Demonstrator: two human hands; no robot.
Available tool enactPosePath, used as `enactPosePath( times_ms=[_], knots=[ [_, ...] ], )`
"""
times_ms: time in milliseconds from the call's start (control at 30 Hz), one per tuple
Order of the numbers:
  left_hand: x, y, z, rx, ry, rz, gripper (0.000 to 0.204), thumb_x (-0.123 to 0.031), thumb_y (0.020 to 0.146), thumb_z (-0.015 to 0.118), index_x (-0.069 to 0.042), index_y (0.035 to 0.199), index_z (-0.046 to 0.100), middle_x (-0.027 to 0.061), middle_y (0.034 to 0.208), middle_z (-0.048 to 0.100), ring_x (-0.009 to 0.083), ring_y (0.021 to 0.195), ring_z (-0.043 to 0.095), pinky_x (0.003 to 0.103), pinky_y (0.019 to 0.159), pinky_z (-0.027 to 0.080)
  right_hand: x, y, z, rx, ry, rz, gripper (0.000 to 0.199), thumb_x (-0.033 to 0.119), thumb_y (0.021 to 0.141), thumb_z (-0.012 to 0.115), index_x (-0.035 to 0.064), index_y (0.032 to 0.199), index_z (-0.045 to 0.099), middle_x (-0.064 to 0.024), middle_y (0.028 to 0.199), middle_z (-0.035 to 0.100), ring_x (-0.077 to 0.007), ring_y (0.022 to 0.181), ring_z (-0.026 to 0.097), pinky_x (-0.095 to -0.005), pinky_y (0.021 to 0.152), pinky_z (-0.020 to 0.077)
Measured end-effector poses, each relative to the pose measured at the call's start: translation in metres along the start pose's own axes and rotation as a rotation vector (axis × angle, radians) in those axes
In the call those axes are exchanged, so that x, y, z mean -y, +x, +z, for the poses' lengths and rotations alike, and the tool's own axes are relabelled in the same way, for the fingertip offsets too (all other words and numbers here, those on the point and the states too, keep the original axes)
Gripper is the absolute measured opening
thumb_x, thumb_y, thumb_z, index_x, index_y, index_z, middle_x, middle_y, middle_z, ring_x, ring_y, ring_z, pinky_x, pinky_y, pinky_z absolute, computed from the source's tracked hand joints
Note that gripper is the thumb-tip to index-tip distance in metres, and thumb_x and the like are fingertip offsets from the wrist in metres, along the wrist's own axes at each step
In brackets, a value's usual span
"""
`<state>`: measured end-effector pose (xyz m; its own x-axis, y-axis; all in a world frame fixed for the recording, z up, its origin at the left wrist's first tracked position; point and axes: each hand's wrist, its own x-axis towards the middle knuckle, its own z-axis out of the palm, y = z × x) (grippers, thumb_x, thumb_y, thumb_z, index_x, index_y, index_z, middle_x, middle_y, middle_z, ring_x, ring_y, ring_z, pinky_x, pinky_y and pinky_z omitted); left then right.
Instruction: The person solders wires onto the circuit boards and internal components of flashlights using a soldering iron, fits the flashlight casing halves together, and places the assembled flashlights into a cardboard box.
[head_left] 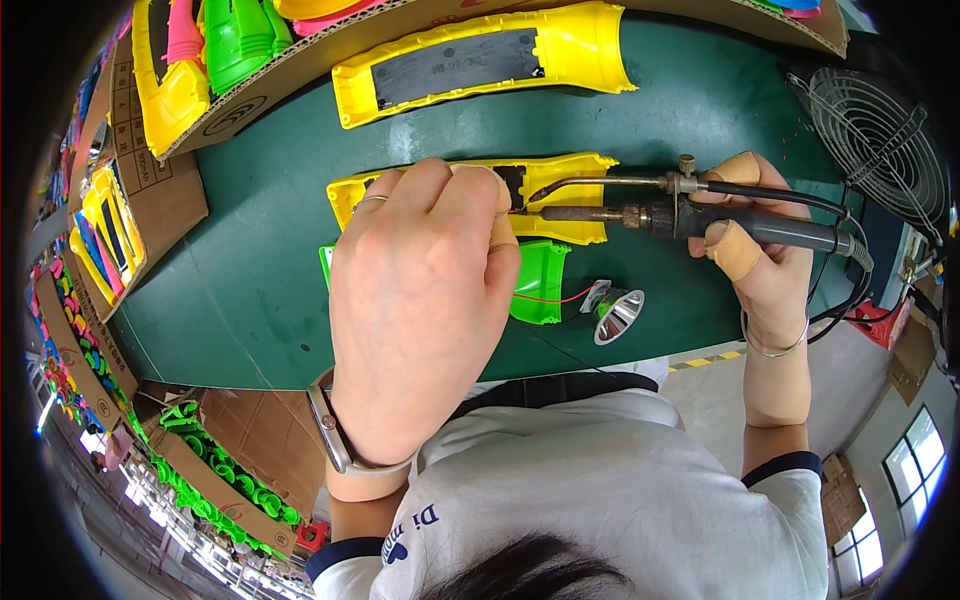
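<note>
My right hand (765,240), with tan covers on thumb and finger, grips a soldering iron (680,217) that has a thin metal feed tube (610,182) clamped above it. Its tip points left into a yellow plastic shell (580,172), close to the left fingertips. My left hand (415,270) rests over the left part of that shell, fingers curled and pressed together. What they pinch is hidden. Just nearer lies a green plastic shell (543,285), partly covered by the left hand. A red wire (553,299) runs from there to a small silvery reflector cup (620,317).
Another yellow shell (590,45) with a black panel lies farther back on the green table (250,270). Cardboard boxes (165,200) of coloured shells border the back and left. A round wire-guarded fan (875,130) stands at right, with black cables (850,290) below it.
</note>
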<state>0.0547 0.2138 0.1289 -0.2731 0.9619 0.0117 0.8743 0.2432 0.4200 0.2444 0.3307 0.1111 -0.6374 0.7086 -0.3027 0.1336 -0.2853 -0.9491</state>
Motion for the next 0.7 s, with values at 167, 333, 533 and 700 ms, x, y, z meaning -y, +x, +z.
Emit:
enactPosePath(
  times_ms=[167,333,533,700],
  knots=[
    [-0.002,-0.001,-0.001,0.004,-0.011,-0.032,0.011,0.003,0.064,0.058,-0.004,0.072,0.053,0.0088,0.067,0.053,0.0272,0.061,0.053,0.033,0.055,0.042,-0.003,0.001,0.0,0.025,-0.036,-0.036,0.02,0.002,0.068,0.063,-0.0053,0.086,0.057,-0.0038,0.079,0.053,-0.0071,0.066,0.053,-0.0172,0.061,0.0418],
    [-0.002,-0.001,-0.001,0.008,-0.002,-0.018,0.011,0.002,0.065,0.058,-0.004,0.072,0.053,0.0093,0.068,0.053,0.0289,0.062,0.053,0.035,0.057,0.043,0.0,-0.001,0.004,0.0,-0.047,-0.01,0.02,0.002,0.068,0.063,-0.0058,0.086,0.057,-0.0046,0.08,0.053,-0.0084,0.066,0.054,-0.0182,0.06,0.0431],
    [-0.003,-0.001,-0.001,0.013,0.008,-0.017,0.011,0.002,0.065,0.058,-0.004,0.072,0.053,0.0099,0.069,0.053,0.0298,0.064,0.053,0.036,0.058,0.043,-0.001,-0.004,-0.002,0.009,0.036,-0.032,0.02,0.003,0.071,0.06,-0.0064,0.088,0.056,-0.0068,0.081,0.053,-0.0119,0.065,0.056,-0.0201,0.058,0.0449],
    [-0.004,0.0,-0.002,0.02,0.013,-0.024,0.01,0.002,0.065,0.058,-0.003,0.072,0.052,0.0102,0.069,0.053,0.0302,0.065,0.053,0.037,0.058,0.043,-0.012,-0.011,-0.018,-0.106,0.202,-0.2,0.028,0.014,0.078,0.058,-0.008,0.095,0.055,-0.01,0.091,0.049,-0.0148,0.061,0.055,-0.0233,0.054,0.0445]
  ],
)
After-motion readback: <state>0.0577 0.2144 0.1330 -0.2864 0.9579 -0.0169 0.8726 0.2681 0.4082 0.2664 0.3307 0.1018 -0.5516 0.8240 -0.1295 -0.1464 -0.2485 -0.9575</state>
